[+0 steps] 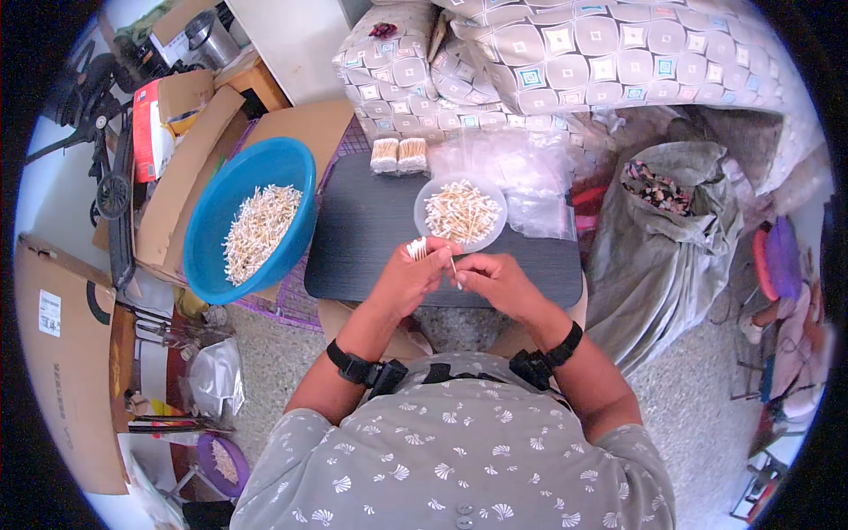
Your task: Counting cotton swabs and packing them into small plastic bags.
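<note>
My left hand [417, 276] is closed round a small bundle of cotton swabs [416, 248], their white tips showing above the fingers. Close beside it, my right hand [491, 281] pinches a single cotton swab [456, 274], held near upright between the two hands. Just beyond them stands a translucent white bowl [496, 237] heaped with loose swabs [461, 212]. Two packed bundles of swabs [399, 155] lie at the far left edge of the dark table [362, 221]. Clear plastic bags [521, 177] are piled at the table's far right.
A large blue basin [199, 256] of loose swabs leans left of the table, by open cardboard boxes [177, 203]. A patterned sofa [565, 53] stands behind. Right of the table lies a big grey sack [654, 256]. A purple bowl [212, 455] sits on the lower left.
</note>
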Demonstrator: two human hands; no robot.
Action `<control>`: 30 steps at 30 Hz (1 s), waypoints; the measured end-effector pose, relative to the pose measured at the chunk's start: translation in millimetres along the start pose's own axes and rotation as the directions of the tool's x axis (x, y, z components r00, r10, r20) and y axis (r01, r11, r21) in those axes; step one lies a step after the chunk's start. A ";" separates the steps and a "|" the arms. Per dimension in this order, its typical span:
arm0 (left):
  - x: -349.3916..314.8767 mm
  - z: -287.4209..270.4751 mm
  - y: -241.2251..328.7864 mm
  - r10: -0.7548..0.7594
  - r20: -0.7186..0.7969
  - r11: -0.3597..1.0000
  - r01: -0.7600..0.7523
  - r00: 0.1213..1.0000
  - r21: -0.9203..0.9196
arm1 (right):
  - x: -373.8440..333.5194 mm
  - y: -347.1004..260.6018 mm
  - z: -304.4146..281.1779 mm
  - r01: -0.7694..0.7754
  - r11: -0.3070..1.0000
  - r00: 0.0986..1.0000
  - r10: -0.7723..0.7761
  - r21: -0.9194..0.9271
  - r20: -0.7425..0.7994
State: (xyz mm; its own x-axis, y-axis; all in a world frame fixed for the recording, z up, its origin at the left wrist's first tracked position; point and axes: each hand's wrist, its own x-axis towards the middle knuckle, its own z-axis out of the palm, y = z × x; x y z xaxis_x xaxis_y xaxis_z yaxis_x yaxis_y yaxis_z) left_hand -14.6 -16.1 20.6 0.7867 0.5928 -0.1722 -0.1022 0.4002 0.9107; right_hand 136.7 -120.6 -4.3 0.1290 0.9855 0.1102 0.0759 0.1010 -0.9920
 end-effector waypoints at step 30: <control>-16.7 17.4 -0.2 0.177 -0.049 0.923 -0.149 0.983 0.355 | -19.6 -1.7 1.8 0.040 0.997 0.965 -0.023 0.059 -0.261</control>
State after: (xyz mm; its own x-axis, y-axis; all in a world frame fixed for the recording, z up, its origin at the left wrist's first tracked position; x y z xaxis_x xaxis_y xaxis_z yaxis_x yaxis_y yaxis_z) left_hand -17.1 -38.2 29.9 0.7254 0.6879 -0.0263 0.0052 0.0327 0.9995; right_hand 132.3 -139.9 -4.9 0.3811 0.9130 0.1458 0.0230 0.1483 -0.9887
